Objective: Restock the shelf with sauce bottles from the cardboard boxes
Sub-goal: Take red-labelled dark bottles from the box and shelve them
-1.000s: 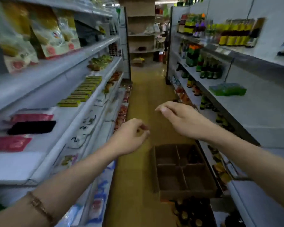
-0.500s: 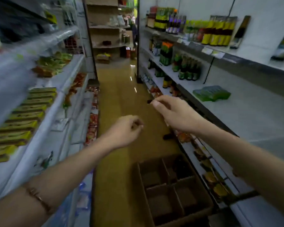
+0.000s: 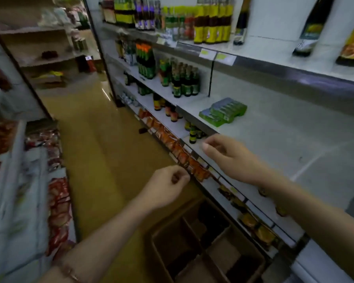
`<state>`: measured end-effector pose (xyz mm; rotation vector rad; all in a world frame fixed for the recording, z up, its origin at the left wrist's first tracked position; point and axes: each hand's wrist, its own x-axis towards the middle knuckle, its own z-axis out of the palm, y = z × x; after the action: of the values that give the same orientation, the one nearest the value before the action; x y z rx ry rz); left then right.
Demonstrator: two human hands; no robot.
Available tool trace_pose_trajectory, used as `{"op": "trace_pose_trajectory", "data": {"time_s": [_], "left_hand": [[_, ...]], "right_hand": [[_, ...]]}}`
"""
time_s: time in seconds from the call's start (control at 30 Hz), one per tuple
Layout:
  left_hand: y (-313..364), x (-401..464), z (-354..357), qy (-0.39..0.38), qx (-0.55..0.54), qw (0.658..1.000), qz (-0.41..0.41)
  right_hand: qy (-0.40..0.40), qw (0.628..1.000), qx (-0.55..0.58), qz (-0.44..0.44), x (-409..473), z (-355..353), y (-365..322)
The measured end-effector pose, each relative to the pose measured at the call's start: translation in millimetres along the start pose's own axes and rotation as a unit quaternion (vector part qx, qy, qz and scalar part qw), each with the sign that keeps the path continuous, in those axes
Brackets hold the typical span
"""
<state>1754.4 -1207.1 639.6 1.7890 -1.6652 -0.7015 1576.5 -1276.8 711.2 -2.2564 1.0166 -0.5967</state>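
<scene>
In the head view, a person stands in a shop aisle with both arms stretched forward and both hands bare of any bottle. The cardboard box [image 3: 204, 242] sits on the floor at the near centre, directly below the hands, its dividers forming open cells; most cells look vacant, and a dark shape in one far cell may be a bottle, though the blur leaves that uncertain. Any bottle there would stand upright, neck toward the camera, so the reach appears to be straight down. The left hand [image 3: 166, 187] hovers above the box's far left corner, fingers curled into a loose fist that grasps nothing. The right hand [image 3: 231, 158] hangs farther and to the right, over the edge of the shelf [image 3: 294, 144], fingers loosely bent and holding nothing. That shelf lies to the right, largely bare, with sauce bottles [image 3: 184, 82] grouped at its far end. The left hand looks nearer the box.
</scene>
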Motion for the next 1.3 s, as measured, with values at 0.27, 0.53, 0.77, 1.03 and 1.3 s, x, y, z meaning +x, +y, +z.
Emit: {"op": "trace_pose_trajectory", "data": {"time_s": [0.27, 0.53, 0.77, 1.03, 1.3], "left_hand": [[-33.9, 138.2, 20.6, -0.169, 0.082, 0.978, 0.087], [-100.3, 286.7, 103.2, -0.359, 0.144, 0.897, 0.216], [-174.8, 375.9, 176.6, -0.445, 0.188, 0.836, 0.258], [-273.3, 403.7, 292.7, -0.477, 0.206, 0.796, 0.310], [-373.8, 409.0, 408.7, -0.479, 0.219, 0.792, 0.307]], "right_hand": [[-0.006, 0.988, 0.026, 0.154, 54.1, 4.9, 75.9], [0.097, 0.926, 0.030, 0.364, 90.0, 66.3, 175.0], [0.184, 0.847, 0.077, 0.493, 139.4, 144.7, 251.9], [0.167, 0.807, 0.093, 0.558, 127.4, 256.4, 370.1], [0.156, 0.794, 0.082, 0.581, 105.0, 372.0, 485.5]]}}
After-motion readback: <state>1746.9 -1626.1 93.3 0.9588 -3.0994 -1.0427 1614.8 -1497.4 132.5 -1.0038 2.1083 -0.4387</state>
